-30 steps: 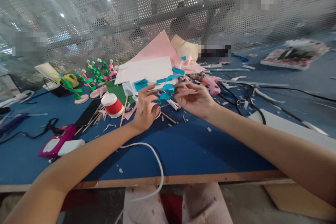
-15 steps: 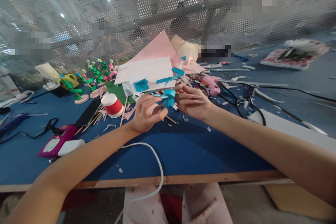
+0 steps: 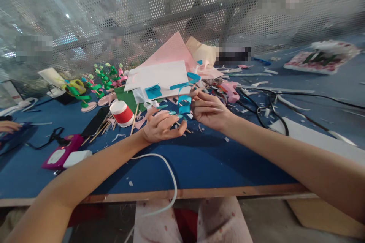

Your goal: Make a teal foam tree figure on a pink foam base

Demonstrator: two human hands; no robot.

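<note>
A curled blue paper strip (image 3: pixel 184 104) hangs in loose coils above the table. My right hand (image 3: pixel 209 109) pinches its upper end between thumb and fingertips, the other fingers folded together. Just below and left of the coils is my left hand (image 3: pixel 164 124), palm turned up, fingers apart and holding nothing; whether a fingertip touches the strip I cannot tell. Behind the hands, folded blue paper (image 3: pixel 153 91) lies by a white sheet (image 3: pixel 159 75). A white cup with a red band (image 3: pixel 122 114) lies tilted left of my left hand.
Thin sticks (image 3: pixel 99 132), a dark phone (image 3: pixel 97 121) and a magenta box (image 3: pixel 63 152) are at left. Green spiral paper plants (image 3: pixel 104 78) stand behind. A pink glue gun (image 3: pixel 230 91) with black cables lies right, among paper scraps. Another person's hand (image 3: pixel 10 126) shows far left.
My left hand has let go of the blue strip and opened, dropping slightly. The coils now hang looser from my right hand. Another person's hand has come in at far left.
</note>
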